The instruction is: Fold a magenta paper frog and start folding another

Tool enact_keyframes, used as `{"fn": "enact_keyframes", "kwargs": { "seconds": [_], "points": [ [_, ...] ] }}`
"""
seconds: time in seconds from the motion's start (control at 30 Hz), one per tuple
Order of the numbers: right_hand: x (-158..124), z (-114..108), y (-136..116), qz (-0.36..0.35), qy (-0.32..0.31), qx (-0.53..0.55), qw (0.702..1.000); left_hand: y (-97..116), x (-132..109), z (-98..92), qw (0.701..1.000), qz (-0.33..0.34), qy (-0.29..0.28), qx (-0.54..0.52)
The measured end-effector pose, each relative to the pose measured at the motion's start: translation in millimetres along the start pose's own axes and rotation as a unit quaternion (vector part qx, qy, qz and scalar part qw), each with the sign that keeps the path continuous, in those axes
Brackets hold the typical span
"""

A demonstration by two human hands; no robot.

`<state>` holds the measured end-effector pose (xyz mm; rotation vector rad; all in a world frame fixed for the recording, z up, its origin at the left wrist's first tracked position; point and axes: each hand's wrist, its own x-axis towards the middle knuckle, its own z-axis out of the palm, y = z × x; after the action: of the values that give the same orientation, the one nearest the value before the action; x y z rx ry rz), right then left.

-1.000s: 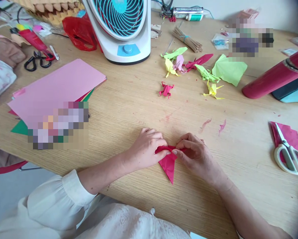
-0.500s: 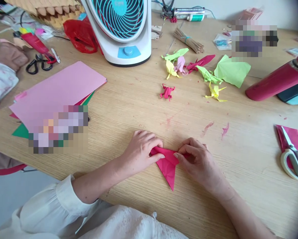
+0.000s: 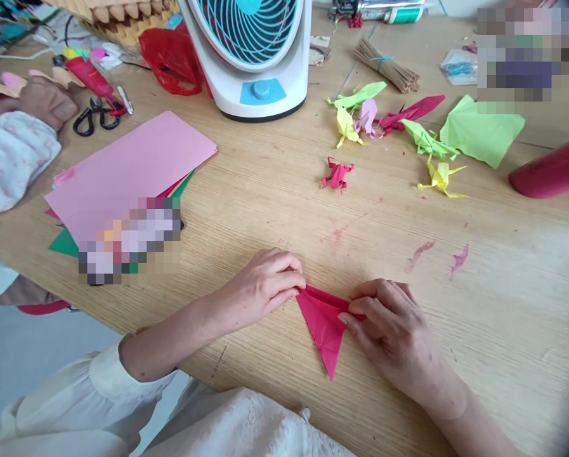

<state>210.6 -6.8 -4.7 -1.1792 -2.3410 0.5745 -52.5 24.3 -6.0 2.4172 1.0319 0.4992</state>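
Observation:
A folded red paper point(image 3: 323, 327) lies between my two hands near the table's front edge, one pointed end toward me. My left hand point(image 3: 269, 282) pinches its upper left corner between thumb and fingers. On the right side, my right hand point(image 3: 389, 330) grips the other corner, thumb in front and fingers curled behind. A darker folded strip runs along the paper's top edge. Beyond the hands sits a small red origami frog point(image 3: 337, 176).
A pink paper stack point(image 3: 136, 158) lies left, near another person's hand point(image 3: 49, 101) and black-handled pliers point(image 3: 96, 117). A fan point(image 3: 260, 95) stands at the back. Folded figures, including a yellow one point(image 3: 441, 176), lie back right beside green paper point(image 3: 481, 130) and a red bottle point(image 3: 550, 168).
My left hand has slid out to the paper's left corner, its thumb off the middle, so more red paper shows. The view has shifted, and the white scissors at the right are out of sight.

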Motion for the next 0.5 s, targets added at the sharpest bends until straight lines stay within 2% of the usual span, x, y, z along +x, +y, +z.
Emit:
{"fn": "enact_keyframes", "kwargs": {
  "seconds": [0.17, 0.5],
  "points": [
    [1, 4, -5, -0.023, -0.004, -0.017, 1.0, -14, -4, -4.4, 0.999, 0.038, 0.007, 0.016],
    [1, 8, -6, -0.011, 0.013, 0.04, 0.999, -23, 1, -3.4, 0.999, 0.023, 0.024, -0.027]
  ]
}}
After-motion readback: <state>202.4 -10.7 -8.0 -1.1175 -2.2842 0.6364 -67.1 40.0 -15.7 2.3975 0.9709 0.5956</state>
